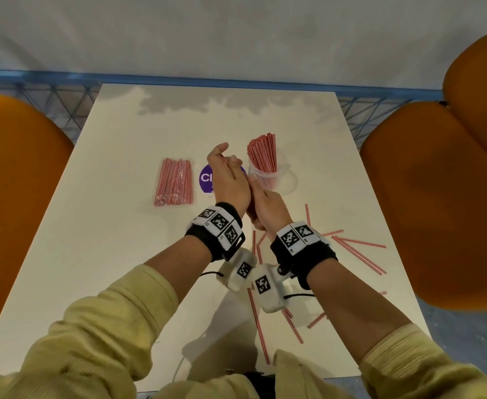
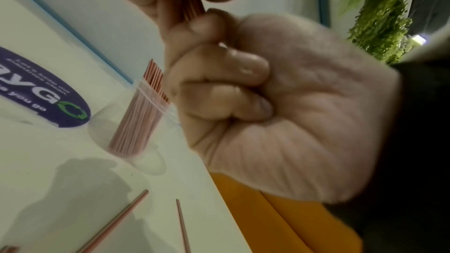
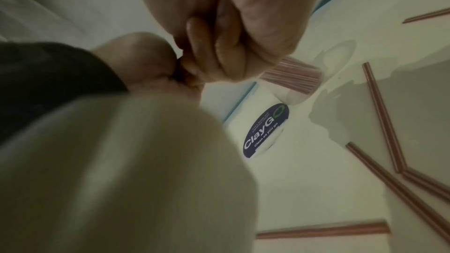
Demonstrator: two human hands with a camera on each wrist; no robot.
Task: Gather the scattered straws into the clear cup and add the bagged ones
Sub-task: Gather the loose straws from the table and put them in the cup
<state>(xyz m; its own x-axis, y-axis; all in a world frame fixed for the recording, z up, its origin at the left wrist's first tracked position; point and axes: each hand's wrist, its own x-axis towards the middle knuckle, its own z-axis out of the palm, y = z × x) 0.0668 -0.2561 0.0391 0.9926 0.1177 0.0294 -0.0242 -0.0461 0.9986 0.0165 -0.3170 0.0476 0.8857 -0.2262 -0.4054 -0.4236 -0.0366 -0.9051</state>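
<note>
Both hands up off the table (image 1: pixel 115 254), pressed together just left of the cup (image 1: pixel 268 175). L hand (image 1: pixel 229 180) higher, back of hand to the head cam, thumb sticking up; fingers curled tight around a small bundle of straws (image 2: pixel 190 5), wrist cam shows a closed fist on them. R hand (image 1: pixel 268 210) right below and touching the L, fingers also wrapped round the same bundle lower down. Forearms angled in, wrists nearly meeting, tracker bands on both, sleeves pushed back.

Cup upright, packed w/ red-striped straws standing and leaning slightly left, tops well above the rim. Bagged straws (image 1: pixel 174 182) flat on the table, left of the cup, beyond the purple sticker (image 1: pixel 206 178), which sits between bag and cup. Loose straws (image 1: pixel 360 251) scattered near side of the cup, mostly front-right, some under the wrists; a few cross each other.

Table white, glossy. Orange chairs (image 1: pixel 438 203) either side of the table. Blue lattice rail along the far edge behind the cup, pale wall past it. Greenery visible in L wrist view, off to the side.
</note>
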